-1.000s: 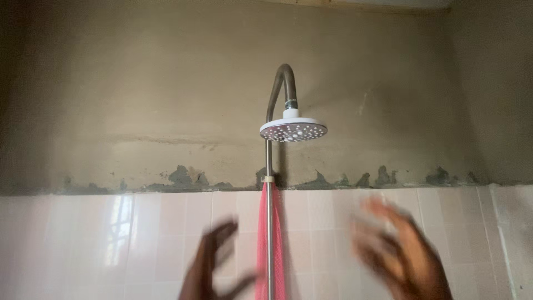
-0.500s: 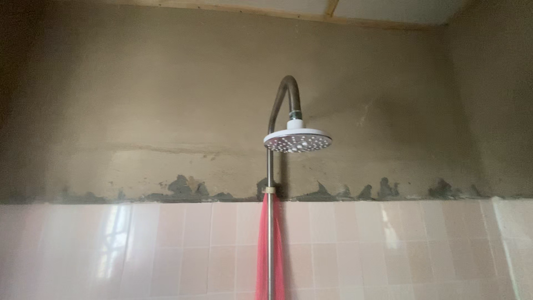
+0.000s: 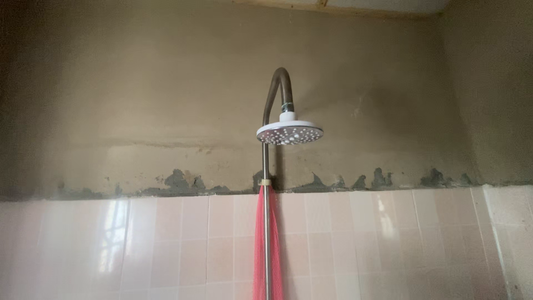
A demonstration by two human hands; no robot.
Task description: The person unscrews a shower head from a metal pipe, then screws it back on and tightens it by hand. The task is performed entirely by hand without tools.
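Observation:
A round white and chrome shower head (image 3: 289, 133) hangs from a curved metal pipe (image 3: 276, 89) at the middle of the view. The pipe runs straight down the wall as a thin riser (image 3: 267, 233). A pink-red net cloth (image 3: 259, 250) hangs along the riser from a small clip (image 3: 266, 181). Neither my left hand nor my right hand is in the frame.
The upper wall (image 3: 139, 94) is bare brown plaster with rough dark mortar along its lower edge. Below it runs pale pink glossy wall tile (image 3: 388, 244). A side wall meets it in a corner at the right (image 3: 488, 211). A strip of ceiling (image 3: 383, 4) shows on top.
One second ago both my hands were raised, blurred, below the shower head; they have dropped out of view. The view shifted slightly up, then back down.

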